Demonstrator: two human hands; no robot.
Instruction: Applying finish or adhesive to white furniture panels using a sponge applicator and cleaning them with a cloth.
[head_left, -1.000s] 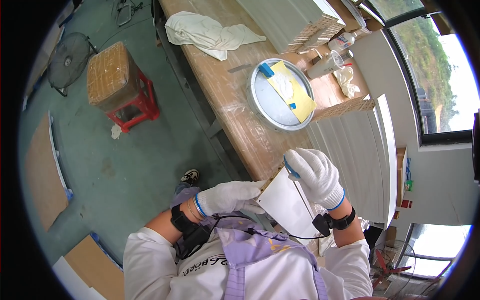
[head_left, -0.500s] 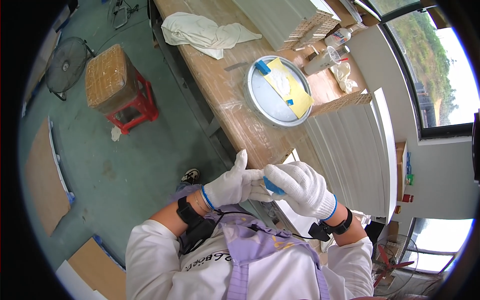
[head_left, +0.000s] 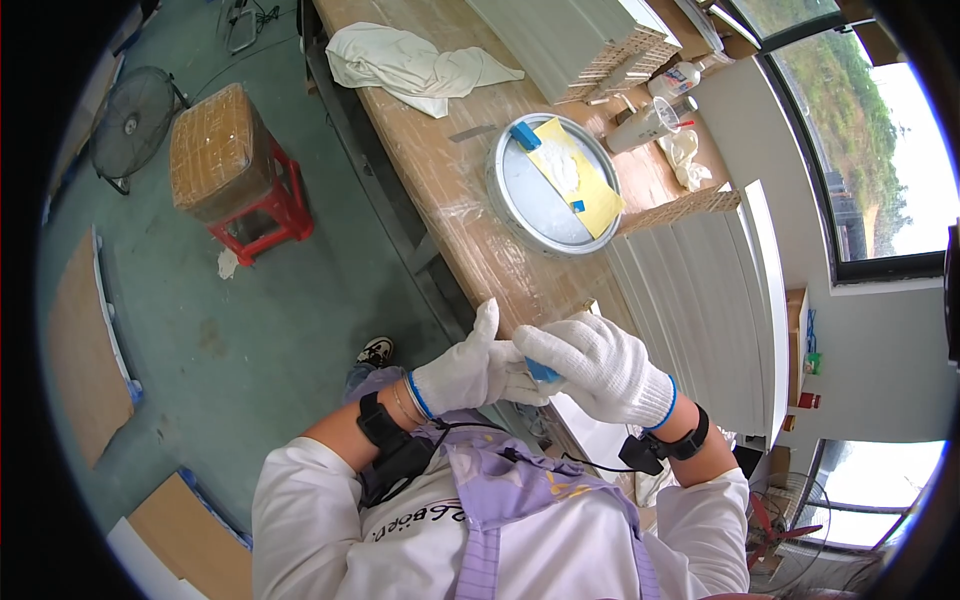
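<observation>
I have the blue piece in the right hand, its gloved fingers curled round it so that only part shows, over the near edge of the bench. The left hand, gloved too, is spread wide: thumb up and apart, fingers reaching toward the blue piece. I can't tell whether those fingers touch it or the other glove. Below the right hand I see part of a white board; the glove hides the rest.

Past the hands, a round grey tin stands on the bench. A yellow sheet lies across its top, with a white smear on it and a blue block at its far end. To the right of the hands I have a stack of pale boards, and another stack sits beyond the tin. A cup and a bottle stand near that far stack. A white cloth lies crumpled at the far left of the bench.

On the floor to the left I see a red stool bearing a taped box, with a fan beside it.
</observation>
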